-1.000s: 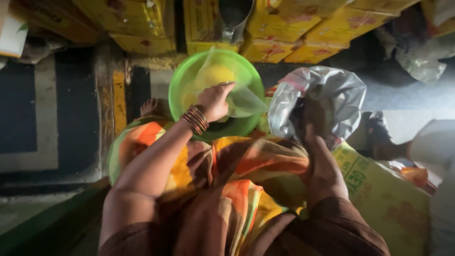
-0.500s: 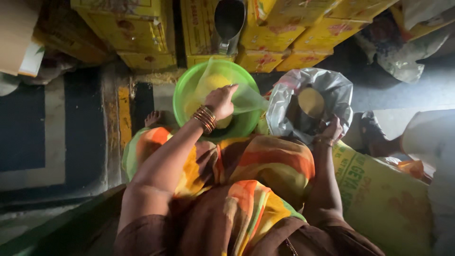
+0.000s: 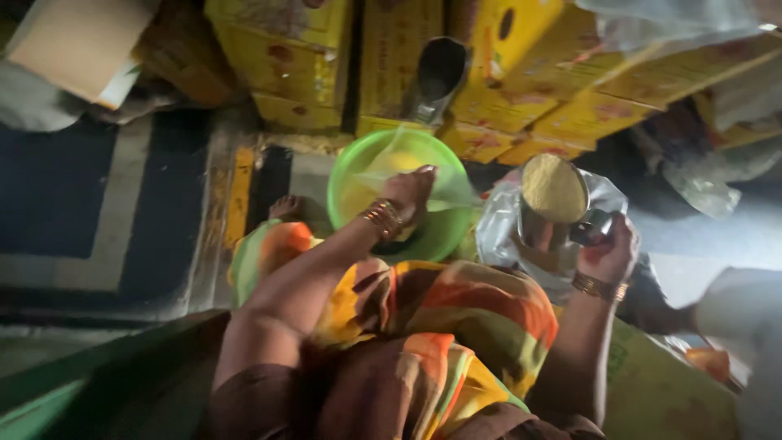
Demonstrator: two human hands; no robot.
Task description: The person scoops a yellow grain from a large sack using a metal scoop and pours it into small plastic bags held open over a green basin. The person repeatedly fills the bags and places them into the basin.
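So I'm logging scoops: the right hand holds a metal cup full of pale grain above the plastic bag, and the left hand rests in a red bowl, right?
Not quite. In the head view the bowl is green, not red. The rest holds: the right hand holds the metal cup of pale grain above the plastic bag, and the left hand rests in the bowl.

Floor point(image 3: 98, 204): dark, with pale and yellow border stripes. Directly on it: stacked yellow boxes point(image 3: 521, 90) along the far edge, a green bowl point(image 3: 366, 167), a clear plastic bag point(image 3: 505, 236), one bare foot point(image 3: 285, 208).
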